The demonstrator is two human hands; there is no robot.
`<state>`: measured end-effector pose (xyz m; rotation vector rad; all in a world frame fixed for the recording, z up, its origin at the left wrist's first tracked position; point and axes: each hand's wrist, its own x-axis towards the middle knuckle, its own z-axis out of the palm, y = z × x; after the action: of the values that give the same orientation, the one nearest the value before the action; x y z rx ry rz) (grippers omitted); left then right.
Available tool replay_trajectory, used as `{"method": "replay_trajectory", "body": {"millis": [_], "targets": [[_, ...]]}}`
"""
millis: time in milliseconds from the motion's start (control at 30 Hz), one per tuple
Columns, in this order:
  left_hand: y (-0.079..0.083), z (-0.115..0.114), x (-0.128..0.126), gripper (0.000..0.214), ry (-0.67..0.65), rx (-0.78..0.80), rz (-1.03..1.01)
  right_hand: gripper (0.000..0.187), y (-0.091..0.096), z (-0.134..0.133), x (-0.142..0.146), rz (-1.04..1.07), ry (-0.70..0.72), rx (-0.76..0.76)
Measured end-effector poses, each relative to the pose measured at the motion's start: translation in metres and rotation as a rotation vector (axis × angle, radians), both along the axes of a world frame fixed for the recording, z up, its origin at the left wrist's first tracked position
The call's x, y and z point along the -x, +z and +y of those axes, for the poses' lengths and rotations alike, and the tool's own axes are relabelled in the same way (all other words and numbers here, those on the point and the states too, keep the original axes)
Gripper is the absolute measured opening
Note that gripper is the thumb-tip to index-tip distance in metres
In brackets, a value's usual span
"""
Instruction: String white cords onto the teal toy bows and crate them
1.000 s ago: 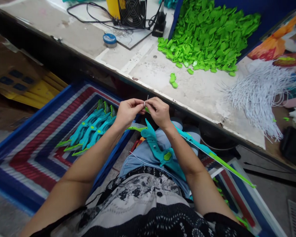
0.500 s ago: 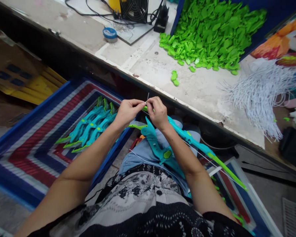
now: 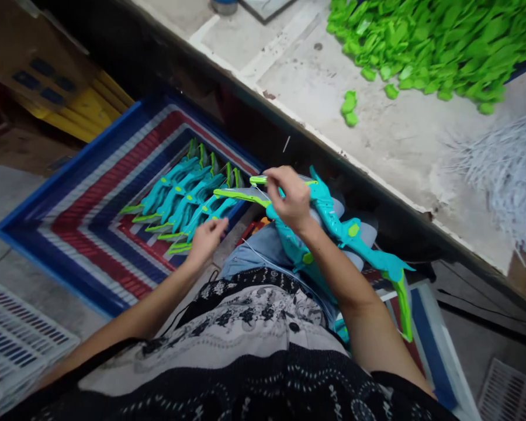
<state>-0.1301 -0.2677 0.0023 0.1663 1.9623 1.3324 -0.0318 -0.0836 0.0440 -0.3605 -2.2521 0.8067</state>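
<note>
A turquoise toy bow with lime-green ends lies across my lap. My right hand is closed around it near one green tip, where a thin white string shows. Beneath that hand, another turquoise and green bow piece points left over the crate's edge; how the two overlap is partly hidden by my hand. Lower and to the left, my left hand is apart from the bow, its fingers loosely bent and nothing visible in them. A short white bit of string appears in front of the bench edge.
Several similar bows lie in a row inside a blue crate with striped lining on the left. The workbench ahead carries a heap of green plastic pieces and a bundle of white strings. A white crate stands at lower left.
My hands were together pinching the string at the bow's tip. My left hand has since let go and moved down and left; the bow has turned. The view has shifted.
</note>
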Motion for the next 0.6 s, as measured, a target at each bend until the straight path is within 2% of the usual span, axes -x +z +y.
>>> {"method": "replay_trajectory", "body": {"millis": [67, 133, 267, 400, 500, 600], "targets": [[-0.012, -0.027, -0.017, 0.036, -0.077, 0.133, -0.290, 0.021, -0.016, -0.017, 0.012, -0.135, 0.207, -0.034], [-0.019, -0.035, -0.032, 0.037, -0.108, 0.145, -0.504, 0.024, -0.037, -0.030, 0.027, -0.303, 0.297, -0.057], [-0.025, -0.014, -0.048, 0.030, -0.058, 0.115, -0.612, 0.040, -0.066, -0.041, 0.051, -0.602, 0.159, -0.132], [-0.028, 0.000, -0.051, 0.022, -0.052, 0.133, -0.650, 0.044, -0.066, -0.039, 0.054, -0.830, 0.054, -0.184], [-0.022, 0.000, -0.053, 0.016, -0.045, 0.078, -0.698, 0.041, -0.060, -0.035, 0.050, -0.787, 0.087, -0.049], [-0.005, -0.003, -0.054, 0.011, 0.081, -0.116, -0.879, 0.044, -0.059, -0.029, 0.043, -0.558, 0.227, 0.311]]}}
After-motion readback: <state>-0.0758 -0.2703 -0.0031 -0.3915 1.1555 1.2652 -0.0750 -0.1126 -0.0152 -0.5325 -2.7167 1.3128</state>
